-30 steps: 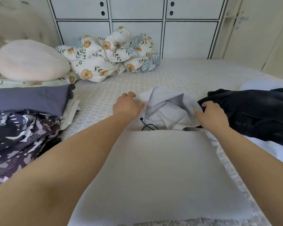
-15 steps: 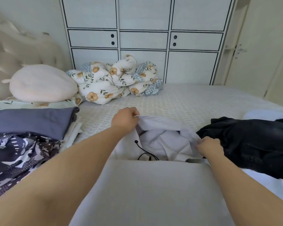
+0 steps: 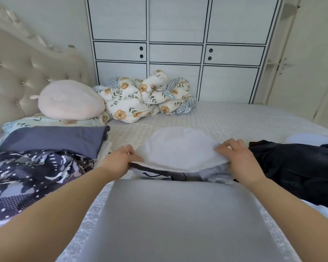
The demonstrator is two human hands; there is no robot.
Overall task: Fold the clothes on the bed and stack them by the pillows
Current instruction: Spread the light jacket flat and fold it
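Note:
A light grey hoodie (image 3: 178, 220) lies folded flat on the bed in front of me, its body near me and its pale hood (image 3: 178, 148) spread at the far end. My left hand (image 3: 119, 159) pinches the hood's left edge and my right hand (image 3: 237, 157) grips its right edge, lifting the rim slightly. A dark drawstring (image 3: 155, 174) shows under the hood. At the left, a folded slate-blue garment (image 3: 53, 138) and a navy patterned garment (image 3: 27, 176) sit stacked near a round pink pillow (image 3: 70, 100). A black garment (image 3: 295, 167) lies unfolded at the right.
A crumpled floral duvet (image 3: 140, 97) sits at the far side of the bed against white cabinets (image 3: 176, 50). A tufted cream headboard (image 3: 17, 76) runs along the left. A pale blue item (image 3: 309, 138) peeks out behind the black garment. Patterned mattress cover (image 3: 235, 120) shows beyond the hood.
The hood was bunched up and open a second ago; both hands have spread and flattened it outward. My view has tilted upward, showing more of the cabinets.

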